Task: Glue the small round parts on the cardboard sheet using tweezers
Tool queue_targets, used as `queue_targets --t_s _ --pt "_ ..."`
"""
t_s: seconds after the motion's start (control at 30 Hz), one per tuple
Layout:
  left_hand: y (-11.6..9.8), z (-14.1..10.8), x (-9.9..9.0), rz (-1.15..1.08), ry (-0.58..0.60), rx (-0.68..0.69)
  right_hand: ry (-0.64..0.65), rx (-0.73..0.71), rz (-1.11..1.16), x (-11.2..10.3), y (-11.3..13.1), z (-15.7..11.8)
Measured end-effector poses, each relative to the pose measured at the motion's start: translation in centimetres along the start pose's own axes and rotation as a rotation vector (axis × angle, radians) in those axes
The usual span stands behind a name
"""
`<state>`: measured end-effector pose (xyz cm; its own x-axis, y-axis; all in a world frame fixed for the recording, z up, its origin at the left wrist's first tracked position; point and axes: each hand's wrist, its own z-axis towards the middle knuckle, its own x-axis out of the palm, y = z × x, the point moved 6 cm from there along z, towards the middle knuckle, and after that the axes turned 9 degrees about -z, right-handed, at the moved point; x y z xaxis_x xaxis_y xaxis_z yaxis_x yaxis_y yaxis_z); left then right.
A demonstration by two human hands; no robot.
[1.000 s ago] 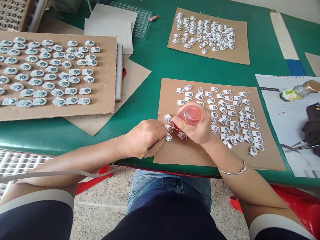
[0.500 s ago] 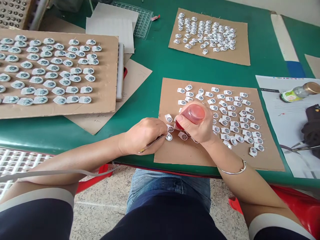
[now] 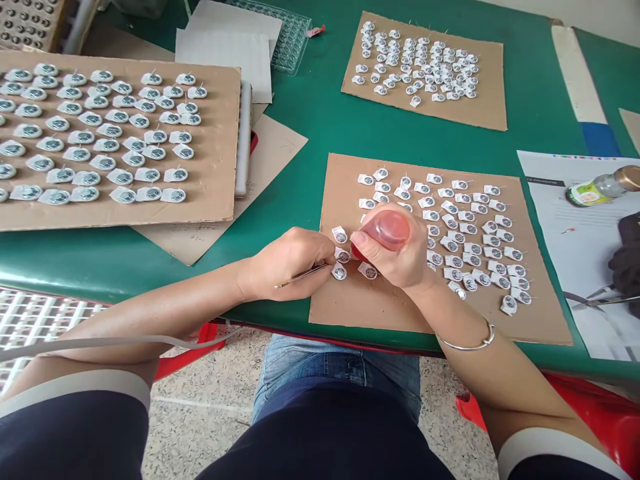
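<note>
Holding translucent red bottle (image 3: 390,229) in right hand (image 3: 407,263), thin tool (image 3: 299,276) in left (image 3: 286,260).

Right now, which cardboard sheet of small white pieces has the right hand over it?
The near right sheet: the right hand is over it; no hand is over the left sheet or the back sheet.

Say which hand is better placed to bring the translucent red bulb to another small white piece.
Probably the right hand: it grips the red bulb above the brown cardboard sheet, whereas the left hand holds a thin metallic tool.
</note>
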<state>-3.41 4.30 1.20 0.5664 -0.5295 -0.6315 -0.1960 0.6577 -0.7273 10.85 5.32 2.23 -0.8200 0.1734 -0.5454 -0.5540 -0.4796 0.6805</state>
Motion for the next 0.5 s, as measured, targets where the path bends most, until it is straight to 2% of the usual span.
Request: queue_targets --t_s 0.5 --pt "0.34 0.16 -0.21 -0.073 0.003 -0.057 0.015 0.01 0.03 0.25 -0.1 -0.11"
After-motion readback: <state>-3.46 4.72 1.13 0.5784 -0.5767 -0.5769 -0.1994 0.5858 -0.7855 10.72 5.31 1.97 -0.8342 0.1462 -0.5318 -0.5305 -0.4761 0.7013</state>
